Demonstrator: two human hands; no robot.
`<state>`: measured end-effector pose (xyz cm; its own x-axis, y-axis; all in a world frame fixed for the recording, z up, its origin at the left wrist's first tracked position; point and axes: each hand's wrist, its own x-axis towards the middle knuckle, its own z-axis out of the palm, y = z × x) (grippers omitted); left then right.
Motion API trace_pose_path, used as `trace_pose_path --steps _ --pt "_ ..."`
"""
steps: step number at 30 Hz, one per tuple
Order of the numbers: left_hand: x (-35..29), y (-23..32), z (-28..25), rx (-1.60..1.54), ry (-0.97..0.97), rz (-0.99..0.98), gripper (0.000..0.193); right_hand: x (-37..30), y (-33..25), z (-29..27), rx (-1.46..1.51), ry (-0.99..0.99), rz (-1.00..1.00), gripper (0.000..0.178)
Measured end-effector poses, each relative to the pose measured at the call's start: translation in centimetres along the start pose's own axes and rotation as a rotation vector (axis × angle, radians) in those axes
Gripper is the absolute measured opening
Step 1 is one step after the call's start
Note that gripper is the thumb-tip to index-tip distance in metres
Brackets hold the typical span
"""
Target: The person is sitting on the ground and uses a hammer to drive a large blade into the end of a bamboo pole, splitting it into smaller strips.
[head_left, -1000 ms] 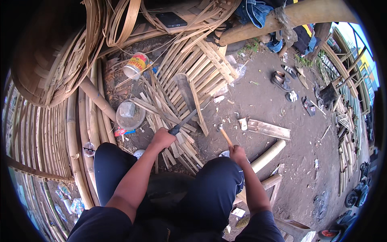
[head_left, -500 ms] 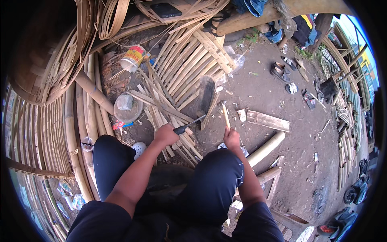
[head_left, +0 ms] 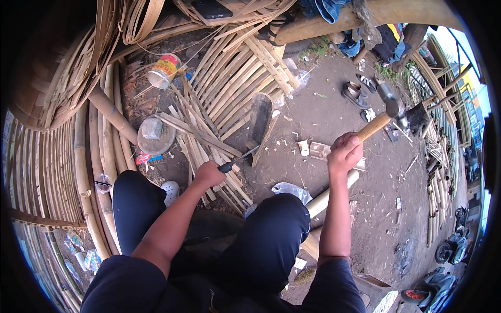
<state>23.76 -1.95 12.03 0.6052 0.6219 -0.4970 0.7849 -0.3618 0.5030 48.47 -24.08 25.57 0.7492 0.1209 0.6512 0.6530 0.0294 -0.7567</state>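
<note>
My left hand [head_left: 210, 174] is closed round the dark handle of a knife [head_left: 226, 167]. Its narrow blade slants up and right to the lower end of a dark half-round bamboo piece [head_left: 259, 120]; whether it touches is unclear. Off to the right, my right hand [head_left: 345, 151] grips the wooden handle of a hammer [head_left: 374, 128], its metal head up and to the right, well away from the knife. Beneath the left hand and knife lies a pile of split bamboo strips [head_left: 201, 135]. Beyond it rests a slatted bamboo panel [head_left: 235, 83].
A yellow and red bucket [head_left: 164, 70] and a grey stone block [head_left: 152, 128] on a round base stand left. Bamboo poles [head_left: 83, 167] line the left side. A bamboo pole [head_left: 331, 193] lies by my right knee; shoes [head_left: 355, 95] sit far right.
My right hand has lifted the hammer up and to the right, away from the bamboo. The knife stays in my left hand, near the same bamboo piece; the whole view has shifted slightly.
</note>
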Motion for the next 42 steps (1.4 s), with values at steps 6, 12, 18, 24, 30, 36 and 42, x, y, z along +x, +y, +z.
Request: trace_pose_path --steps 6,12,18,24,30,36,42 --pt "0.5 0.3 0.7 0.156 -0.029 0.038 0.033 -19.2 17.0 -2.3 -0.646 -0.485 0.341 0.043" --pt "0.1 -0.7 1.5 0.049 -0.016 -0.016 0.034 -4.9 6.9 -3.5 -0.53 -0.264 0.214 0.044" --pt "0.2 -1.2 0.8 -0.045 -0.036 -0.081 0.034 -0.7 0.9 -1.9 0.133 0.001 0.006 0.043" --pt "1.7 0.2 3.8 -0.051 -0.006 -0.02 0.031 -19.3 19.1 -4.9 -0.88 -1.321 0.39 0.037" --pt "1.3 0.9 1.6 -0.107 -0.027 -0.085 0.028 -19.4 15.7 -7.6 -0.672 -1.208 0.47 0.05" --pt "1.9 1.1 2.3 -0.079 -0.018 -0.037 0.028 -2.3 6.4 -6.4 -0.817 -0.73 0.315 0.05" --pt "1.5 0.8 3.2 -0.046 0.006 -0.044 0.025 5.4 -2.9 -3.1 0.041 -0.102 0.118 0.045"
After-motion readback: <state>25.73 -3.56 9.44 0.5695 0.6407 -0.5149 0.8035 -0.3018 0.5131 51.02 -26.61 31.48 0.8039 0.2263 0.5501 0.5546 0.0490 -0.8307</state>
